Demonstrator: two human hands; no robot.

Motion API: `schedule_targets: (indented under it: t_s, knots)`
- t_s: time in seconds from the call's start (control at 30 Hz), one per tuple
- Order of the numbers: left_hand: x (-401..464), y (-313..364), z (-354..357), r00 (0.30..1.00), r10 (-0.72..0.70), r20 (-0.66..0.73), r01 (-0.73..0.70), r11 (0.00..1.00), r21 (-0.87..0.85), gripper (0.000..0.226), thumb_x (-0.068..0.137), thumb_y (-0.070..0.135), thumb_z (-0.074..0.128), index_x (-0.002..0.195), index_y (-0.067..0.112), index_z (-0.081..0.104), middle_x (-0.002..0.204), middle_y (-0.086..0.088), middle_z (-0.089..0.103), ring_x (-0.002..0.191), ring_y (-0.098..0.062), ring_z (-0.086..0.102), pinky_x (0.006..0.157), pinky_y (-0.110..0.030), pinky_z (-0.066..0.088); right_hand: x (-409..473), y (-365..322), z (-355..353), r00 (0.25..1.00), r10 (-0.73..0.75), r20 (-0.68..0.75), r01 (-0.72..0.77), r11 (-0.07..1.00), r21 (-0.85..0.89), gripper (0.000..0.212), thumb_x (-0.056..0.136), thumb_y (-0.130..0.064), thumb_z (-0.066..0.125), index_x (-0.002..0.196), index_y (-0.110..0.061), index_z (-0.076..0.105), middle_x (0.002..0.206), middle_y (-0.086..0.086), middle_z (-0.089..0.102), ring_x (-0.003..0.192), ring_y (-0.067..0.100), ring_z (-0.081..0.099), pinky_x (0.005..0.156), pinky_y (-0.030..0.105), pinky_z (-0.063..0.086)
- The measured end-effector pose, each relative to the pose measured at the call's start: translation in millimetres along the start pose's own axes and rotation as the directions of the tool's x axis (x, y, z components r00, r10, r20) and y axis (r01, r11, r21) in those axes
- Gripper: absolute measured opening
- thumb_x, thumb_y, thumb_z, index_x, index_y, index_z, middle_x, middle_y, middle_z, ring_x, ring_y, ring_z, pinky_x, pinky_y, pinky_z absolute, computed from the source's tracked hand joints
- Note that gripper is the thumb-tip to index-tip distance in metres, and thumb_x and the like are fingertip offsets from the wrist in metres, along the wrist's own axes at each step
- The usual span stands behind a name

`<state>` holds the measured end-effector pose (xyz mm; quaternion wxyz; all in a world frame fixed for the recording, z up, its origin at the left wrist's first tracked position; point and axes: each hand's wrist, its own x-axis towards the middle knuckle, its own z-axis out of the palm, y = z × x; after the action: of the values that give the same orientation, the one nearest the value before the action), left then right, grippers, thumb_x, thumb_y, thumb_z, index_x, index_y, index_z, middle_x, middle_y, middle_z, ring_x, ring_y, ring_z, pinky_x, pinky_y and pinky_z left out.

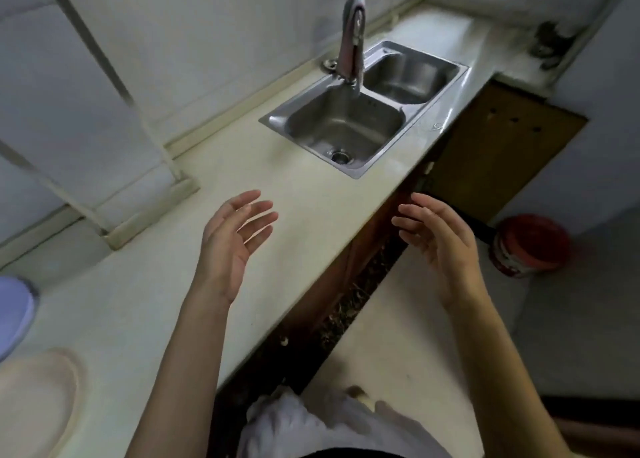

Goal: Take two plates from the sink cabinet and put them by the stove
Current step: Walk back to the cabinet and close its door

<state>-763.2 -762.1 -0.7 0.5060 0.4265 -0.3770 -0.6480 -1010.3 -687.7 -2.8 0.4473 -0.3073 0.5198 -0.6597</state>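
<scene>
Across the middle of the frame the pale countertop (166,284) runs diagonally, its front edge falling from upper right to lower centre, with bare surface between the steel double sink (363,118) and the two hands. Left hand (232,239) hovers over the counter, palm turned inward, fingers spread and holding nothing. Right hand (440,239) hangs past the counter's edge, over the dark cabinet front (349,284) and floor, fingers loosely apart, also empty. At the lower left corner, well apart from both hands, a cream plate (38,402) lies flat on the counter, blurred, with a bluish round plate (14,312) just above it, cut off by the frame. A red bucket (530,246) stands on the floor at right.
</scene>
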Motion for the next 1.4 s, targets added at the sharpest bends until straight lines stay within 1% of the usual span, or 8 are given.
schedule_targets:
  t_s: [0.13, 0.27, 0.5, 0.6, 0.87, 1.1, 1.2, 1.4]
  knots:
    - [18.0, -28.8, 62.3, 0.992, -0.074, 0.099, 0.075, 0.997, -0.014, 0.023, 0.093, 0.014, 0.043, 0.097, 0.021, 0.065, 0.086, 0.006, 0.075, 0.087, -0.012, 0.071, 0.075, -0.022, 0.055, 11.4, -12.5, -60.3, 0.994, -0.029, -0.103, 0.026, 0.999, -0.022, 0.02, 0.091, -0.015, 0.052, 0.099, -0.023, 0.068, 0.09, -0.004, 0.074, 0.087, 0.014, 0.07, 0.07, 0.018, 0.054]
    - [32.6, -51.0, 115.4, 0.973, -0.153, 0.174, 0.147, 0.988, 0.045, 0.022, 0.094, 0.016, 0.044, 0.099, 0.02, 0.065, 0.09, 0.004, 0.074, 0.088, -0.012, 0.071, 0.076, -0.023, 0.053, 18.4, -20.5, -107.0, 0.98, -0.015, -0.197, 0.012, 1.0, -0.02, 0.022, 0.091, -0.014, 0.051, 0.094, -0.026, 0.069, 0.088, -0.004, 0.074, 0.086, 0.015, 0.07, 0.071, 0.02, 0.054]
    - [83.6, -81.3, 193.8, 0.93, -0.259, 0.26, 0.234, 0.964, 0.124, 0.021, 0.094, 0.017, 0.045, 0.099, 0.019, 0.065, 0.091, 0.003, 0.074, 0.091, -0.013, 0.071, 0.075, -0.021, 0.055, 49.3, -22.7, -170.3, 0.938, -0.009, -0.346, 0.003, 1.0, -0.016, 0.023, 0.091, -0.013, 0.051, 0.092, -0.027, 0.069, 0.085, -0.005, 0.074, 0.084, 0.013, 0.069, 0.074, 0.021, 0.055]
    - [117.4, -95.5, 227.8, 0.904, -0.311, 0.292, 0.282, 0.95, 0.135, 0.022, 0.095, 0.017, 0.044, 0.099, 0.018, 0.066, 0.099, -0.001, 0.07, 0.095, -0.016, 0.069, 0.077, -0.024, 0.052, 78.2, -20.8, -195.8, 0.91, 0.0, -0.414, -0.007, 1.0, -0.015, 0.026, 0.091, -0.011, 0.051, 0.088, -0.027, 0.07, 0.083, -0.005, 0.075, 0.082, 0.013, 0.069, 0.074, 0.023, 0.054]
    - [222.9, -107.8, 323.2, 0.836, -0.316, 0.449, 0.278, 0.949, 0.152, 0.022, 0.093, 0.014, 0.045, 0.101, 0.016, 0.065, 0.092, 0.002, 0.075, 0.091, -0.013, 0.071, 0.071, -0.021, 0.056, 180.0, -41.8, -247.5, 0.84, -0.041, -0.541, 0.039, 0.999, -0.015, 0.028, 0.091, -0.007, 0.048, 0.089, -0.025, 0.068, 0.079, -0.005, 0.075, 0.075, 0.012, 0.07, 0.064, 0.018, 0.054]
    - [277.6, -124.2, 394.5, 0.788, -0.375, 0.488, 0.293, 0.926, 0.237, 0.024, 0.096, 0.013, 0.039, 0.105, 0.016, 0.061, 0.102, -0.003, 0.067, 0.096, -0.016, 0.066, 0.079, -0.025, 0.051, 230.5, -58.4, -290.9, 0.786, -0.042, -0.616, 0.036, 0.999, -0.022, 0.029, 0.093, -0.006, 0.041, 0.094, -0.023, 0.065, 0.078, -0.006, 0.075, 0.072, 0.01, 0.07, 0.064, 0.018, 0.055]
    - [292.7, -135.0, 417.5, 0.763, -0.411, 0.499, 0.33, 0.911, 0.245, 0.025, 0.096, 0.014, 0.038, 0.107, 0.017, 0.061, 0.104, -0.003, 0.067, 0.099, -0.017, 0.065, 0.081, -0.026, 0.049, 247.2, -61.5, -309.2, 0.772, -0.033, -0.635, 0.024, 0.999, -0.023, 0.028, 0.094, -0.007, 0.041, 0.095, -0.023, 0.064, 0.078, -0.006, 0.074, 0.073, 0.011, 0.069, 0.069, 0.021, 0.055]
    - [321.6, -167.9, 469.4, 0.767, -0.436, 0.47, 0.331, 0.897, 0.293, 0.025, 0.095, 0.015, 0.039, 0.106, 0.019, 0.062, 0.102, -0.001, 0.069, 0.09, -0.009, 0.07, 0.077, -0.023, 0.05, 290.8, -68.9, -359.2, 0.769, -0.008, -0.639, 0.015, 1.0, 0.005, 0.028, 0.094, -0.007, 0.041, 0.095, -0.022, 0.065, 0.078, -0.007, 0.074, 0.073, 0.008, 0.069, 0.064, 0.017, 0.055]
